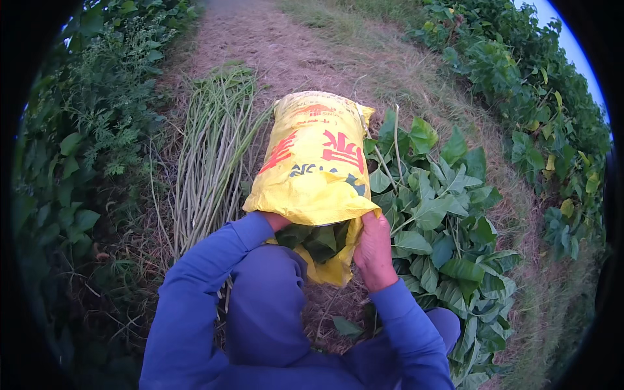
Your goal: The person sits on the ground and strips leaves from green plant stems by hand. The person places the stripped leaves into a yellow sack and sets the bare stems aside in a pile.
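Observation:
A full yellow woven plastic sack (pixel 307 151) with red and blue printing lies on its side before me, its mouth turned toward my knees. Broad green leaves (pixel 321 241) show inside the opening. My right hand (pixel 374 248) grips the sack's rim at the right corner of the mouth, thumb uppermost. At the left corner, my left hand (pixel 277 221) reaches in under the upper edge; its fingers are hidden by the sack, so I cannot tell whether they hold anything.
Left of the sack lies a bundle of stripped stems (pixel 209 161). A heap of leafy cut branches (pixel 438 214) spreads along the right side, reaching past my right knee. Dense green plants (pixel 107 97) border the dry-grass path (pixel 253 39), with more bushes (pixel 526 83) at right.

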{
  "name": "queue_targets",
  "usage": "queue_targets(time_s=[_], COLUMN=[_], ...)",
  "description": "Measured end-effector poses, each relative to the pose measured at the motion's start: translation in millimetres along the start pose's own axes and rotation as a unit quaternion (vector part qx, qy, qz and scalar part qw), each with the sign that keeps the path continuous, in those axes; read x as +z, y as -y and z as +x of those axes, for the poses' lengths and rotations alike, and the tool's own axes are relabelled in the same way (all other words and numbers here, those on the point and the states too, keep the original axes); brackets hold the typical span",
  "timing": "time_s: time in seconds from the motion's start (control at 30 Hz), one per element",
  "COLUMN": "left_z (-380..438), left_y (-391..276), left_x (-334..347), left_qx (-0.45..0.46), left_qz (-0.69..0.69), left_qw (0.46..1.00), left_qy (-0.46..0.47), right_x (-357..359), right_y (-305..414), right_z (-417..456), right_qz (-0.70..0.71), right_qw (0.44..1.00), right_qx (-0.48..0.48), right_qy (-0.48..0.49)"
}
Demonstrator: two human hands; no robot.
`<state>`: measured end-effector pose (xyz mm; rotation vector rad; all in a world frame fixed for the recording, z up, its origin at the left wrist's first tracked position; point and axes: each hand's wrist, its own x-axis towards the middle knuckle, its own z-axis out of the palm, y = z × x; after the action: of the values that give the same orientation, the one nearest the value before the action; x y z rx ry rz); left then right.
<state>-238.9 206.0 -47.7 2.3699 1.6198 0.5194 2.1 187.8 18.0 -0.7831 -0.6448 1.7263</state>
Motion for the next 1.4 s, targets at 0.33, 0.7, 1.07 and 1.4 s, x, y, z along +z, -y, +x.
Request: queue_targets(time_s=[0.33,0.7,1.07,1.4], left_z=[-34,48,114,106], left_y=[-31,-15,13,17], left_x=[38,83,53,50], left_qx=[-0.04,0.021,-0.014,-0.001], left_qz=[-0.053,-0.021,0.031,0.032], left_qw=[0.997,0.988,0.994,0.997], left_qy=[-0.025,-0.149,-0.108,-0.077], right_x=[0,0,6,2], right_y=[12,20,25,12], right_z=[-6,-23,-48,-51], right_qz=[0.013,-0.059,-0.188,-0.257], right_qw=[1.0,0.997,0.979,0.964], right_qx=[0.006,0.041,0.062,0.019], right_qy=[-0.02,0.017,0.044,0.068])
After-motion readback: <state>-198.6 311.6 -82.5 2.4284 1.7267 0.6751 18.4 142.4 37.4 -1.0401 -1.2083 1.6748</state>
